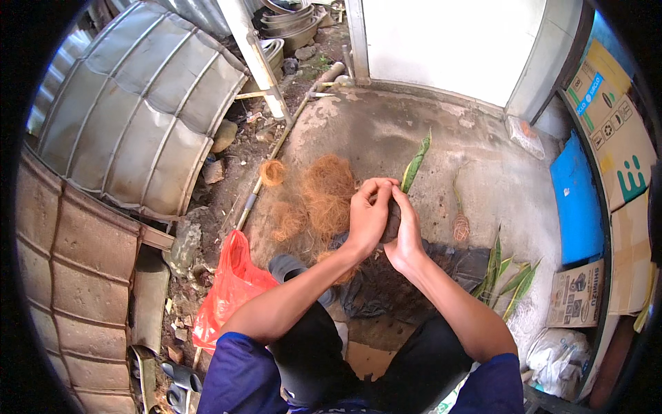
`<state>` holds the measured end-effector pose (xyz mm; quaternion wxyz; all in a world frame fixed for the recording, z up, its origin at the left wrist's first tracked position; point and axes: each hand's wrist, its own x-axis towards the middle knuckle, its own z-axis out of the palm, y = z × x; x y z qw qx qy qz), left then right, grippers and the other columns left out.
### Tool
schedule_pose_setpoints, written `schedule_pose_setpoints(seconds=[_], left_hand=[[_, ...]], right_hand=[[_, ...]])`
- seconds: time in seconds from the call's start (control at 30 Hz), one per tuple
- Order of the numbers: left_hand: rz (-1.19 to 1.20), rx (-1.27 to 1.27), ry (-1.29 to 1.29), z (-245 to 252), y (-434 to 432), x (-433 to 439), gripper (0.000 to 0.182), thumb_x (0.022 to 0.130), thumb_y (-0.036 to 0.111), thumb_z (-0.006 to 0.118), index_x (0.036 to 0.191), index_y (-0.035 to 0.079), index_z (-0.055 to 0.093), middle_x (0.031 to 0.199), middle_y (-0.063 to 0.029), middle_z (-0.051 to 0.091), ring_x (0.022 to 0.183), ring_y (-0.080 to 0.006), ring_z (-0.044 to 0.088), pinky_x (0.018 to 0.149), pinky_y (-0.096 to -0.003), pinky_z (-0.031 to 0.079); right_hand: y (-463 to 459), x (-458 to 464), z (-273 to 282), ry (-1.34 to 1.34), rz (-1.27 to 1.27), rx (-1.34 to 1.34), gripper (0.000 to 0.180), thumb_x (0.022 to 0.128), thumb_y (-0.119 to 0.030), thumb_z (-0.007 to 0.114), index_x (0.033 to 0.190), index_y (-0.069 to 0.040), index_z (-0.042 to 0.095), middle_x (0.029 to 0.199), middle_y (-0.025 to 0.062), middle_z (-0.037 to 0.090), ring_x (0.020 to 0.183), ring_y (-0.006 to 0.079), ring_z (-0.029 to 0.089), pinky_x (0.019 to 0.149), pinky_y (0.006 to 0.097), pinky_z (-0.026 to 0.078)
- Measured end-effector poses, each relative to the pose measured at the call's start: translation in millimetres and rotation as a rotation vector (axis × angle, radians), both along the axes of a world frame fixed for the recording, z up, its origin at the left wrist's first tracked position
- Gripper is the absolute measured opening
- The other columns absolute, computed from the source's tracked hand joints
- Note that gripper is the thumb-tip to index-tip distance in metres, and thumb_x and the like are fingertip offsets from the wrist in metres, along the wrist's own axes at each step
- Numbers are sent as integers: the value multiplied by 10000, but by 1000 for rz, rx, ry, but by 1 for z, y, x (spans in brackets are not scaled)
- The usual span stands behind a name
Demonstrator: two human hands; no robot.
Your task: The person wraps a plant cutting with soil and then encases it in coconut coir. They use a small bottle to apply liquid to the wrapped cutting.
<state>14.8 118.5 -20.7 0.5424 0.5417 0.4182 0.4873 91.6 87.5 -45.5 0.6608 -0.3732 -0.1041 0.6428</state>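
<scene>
Between my two hands is a dark clump of soil (391, 222) at the foot of a snake plant cutting (415, 164). Its green, yellow-edged leaf points up and away from me. My left hand (370, 209) wraps the near left side, fingertips by the leaf base. From the right, my right hand (406, 227) cups the clump, which the hands partly hide. Below them dark soil (398, 282) lies on a black plastic sheet (362, 297). Brown coconut fibre (327, 194) is heaped left of my hands. To the right rests a wrapped root ball (460, 227) with a thin plant.
Several snake plant leaves (509, 282) lie at the right, near a blue panel (576, 202) and cardboard boxes (610, 134). On the left are a red plastic bag (232, 290), a pipe (282, 139) along the concrete edge and metal sheeting (145, 103). A white door (450, 46) stands ahead.
</scene>
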Motion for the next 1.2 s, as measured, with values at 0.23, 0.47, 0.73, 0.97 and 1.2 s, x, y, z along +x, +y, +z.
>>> schedule_pose_setpoints(seconds=[0.23, 0.47, 0.73, 0.97, 1.2], left_hand=[[54, 61, -69, 21, -7, 16, 189, 947, 144, 598, 912, -36, 647, 899, -34, 562, 807, -92, 565, 740, -251, 456], [111, -1, -20, 38, -14, 1, 200, 950, 171, 576, 930, -14, 650, 868, -48, 615, 791, -97, 560, 744, -267, 457], [-137, -23, 369, 72, -20, -77, 258, 967, 237, 570, 1101, 31, 653, 1034, -61, 666, 984, -141, 590, 867, -291, 459], [-156, -332, 376, 19, 6, -180, 326, 1003, 285, 515, 1211, 46, 591, 1163, -50, 631, 1027, -138, 611, 882, -307, 498], [-267, -447, 318, -81, 33, -204, 293, 1003, 289, 519, 1188, 73, 590, 1030, -38, 658, 926, -143, 637, 778, -330, 538]], right_hand=[[1, 9, 14, 32, 31, 113, 369, 1000, -418, 469, 1181, -113, 570, 1131, 19, 605, 1061, 136, 577, 918, 322, 467], [-5, -2, 22, 63, 64, 138, 388, 986, -441, 489, 1204, -127, 560, 1149, 28, 594, 1084, 147, 571, 905, 338, 473], [-8, -27, 27, 163, 178, 46, 273, 964, -388, 547, 1064, -134, 564, 1028, 21, 609, 945, 128, 607, 828, 341, 512], [13, -53, 0, 141, 225, 106, 199, 948, -289, 591, 1052, -124, 551, 1013, 48, 616, 942, 161, 610, 859, 341, 510], [46, -80, -45, 129, 341, -69, 178, 972, -252, 559, 1086, -119, 535, 1038, 34, 607, 992, 171, 604, 890, 355, 504]])
